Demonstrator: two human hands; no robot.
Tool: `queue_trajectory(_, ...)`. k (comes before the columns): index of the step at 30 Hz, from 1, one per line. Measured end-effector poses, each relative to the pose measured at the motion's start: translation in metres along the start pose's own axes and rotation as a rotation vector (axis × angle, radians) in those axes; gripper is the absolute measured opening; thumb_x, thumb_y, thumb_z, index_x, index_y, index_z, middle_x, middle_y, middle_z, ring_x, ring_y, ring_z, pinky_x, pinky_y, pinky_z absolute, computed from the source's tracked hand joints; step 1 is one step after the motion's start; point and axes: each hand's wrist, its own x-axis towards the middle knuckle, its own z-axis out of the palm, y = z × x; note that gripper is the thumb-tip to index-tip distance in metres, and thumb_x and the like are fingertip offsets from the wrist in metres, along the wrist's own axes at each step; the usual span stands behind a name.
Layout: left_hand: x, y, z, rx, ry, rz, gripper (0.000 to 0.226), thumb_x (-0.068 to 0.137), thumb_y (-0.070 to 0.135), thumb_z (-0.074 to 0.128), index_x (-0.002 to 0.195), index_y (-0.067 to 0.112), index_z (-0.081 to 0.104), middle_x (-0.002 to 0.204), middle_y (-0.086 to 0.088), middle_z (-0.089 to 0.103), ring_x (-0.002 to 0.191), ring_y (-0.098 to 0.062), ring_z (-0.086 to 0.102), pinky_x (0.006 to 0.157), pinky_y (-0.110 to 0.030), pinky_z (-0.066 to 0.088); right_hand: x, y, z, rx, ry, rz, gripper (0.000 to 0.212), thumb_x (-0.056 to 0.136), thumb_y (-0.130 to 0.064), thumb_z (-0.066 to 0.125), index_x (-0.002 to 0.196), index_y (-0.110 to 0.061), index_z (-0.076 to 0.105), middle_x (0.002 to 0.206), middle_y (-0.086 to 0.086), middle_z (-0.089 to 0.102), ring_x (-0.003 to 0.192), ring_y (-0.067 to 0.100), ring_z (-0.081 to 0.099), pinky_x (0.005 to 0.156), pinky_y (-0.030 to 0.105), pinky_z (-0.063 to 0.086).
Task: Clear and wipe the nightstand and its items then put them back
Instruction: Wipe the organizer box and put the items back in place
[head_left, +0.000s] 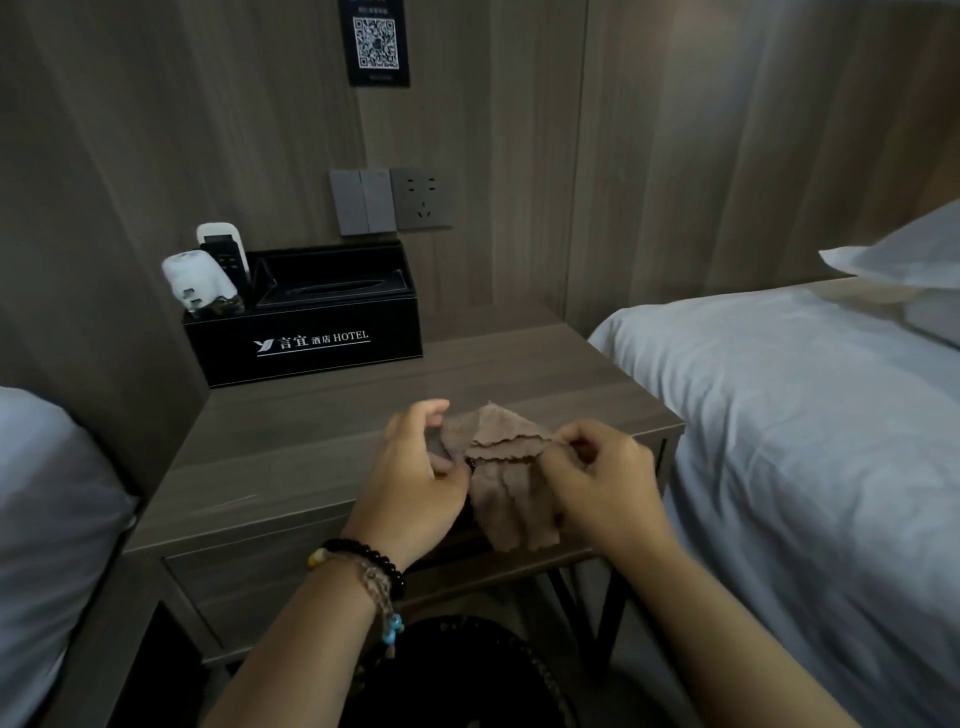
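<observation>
Brown cleaning cloth (501, 478) is pinched between both hands above the front of the wooden desk (322, 452): the left hand (415, 483) is closed on its left edge, the right hand (602, 483) on its right. A black hotel organizer box (311, 332) with remotes (226, 254) is set at the back left corner.

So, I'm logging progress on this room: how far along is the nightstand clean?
Barely started, it seems. Nothing looks cleared: the black organizer box sits at the back left of the nightstand, remote and a white wrapped item in it. In hand: the left hand and right hand hold a brown cloth above the front edge. Left: remove items, wipe, put back.
</observation>
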Motion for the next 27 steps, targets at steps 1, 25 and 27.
queue_trajectory(1,-0.002,0.001,-0.001,0.046,0.0,0.046,0.055,0.089,0.019,0.063,0.136,0.036,0.039,0.126,0.02,0.038,0.09,0.004,0.053,0.064,-0.009,0.045,0.003,0.001,-0.006,0.076,-0.022,0.028,0.014,0.082,-0.019,0.065,0.068,-0.019,0.064,0.064,-0.007,0.064,0.059,0.004,0.056,0.06,0.023,0.046)
queue_trajectory(25,-0.068,0.043,0.012,-0.126,-0.254,0.241,0.013,0.081,0.038,0.056,0.083,0.031,0.067,0.077,-0.01,0.069,0.074,-0.028,0.065,0.07,-0.046,0.051,-0.03,-0.013,-0.108,-0.054,-0.369,-0.121,0.018,0.078,-0.006,0.065,0.074,-0.021,0.076,0.071,-0.012,0.072,0.068,0.0,0.064,0.062,0.018,0.05)
queue_trajectory(27,-0.059,0.048,0.012,-0.249,-0.258,0.171,0.012,0.085,0.03,0.062,0.078,0.022,0.067,0.074,-0.007,0.07,0.069,-0.025,0.064,0.063,-0.039,0.049,-0.018,-0.018,-0.109,0.005,-0.343,-0.12,0.016,0.079,-0.006,0.067,0.078,-0.018,0.076,0.074,-0.007,0.074,0.069,0.001,0.065,0.063,0.017,0.051)
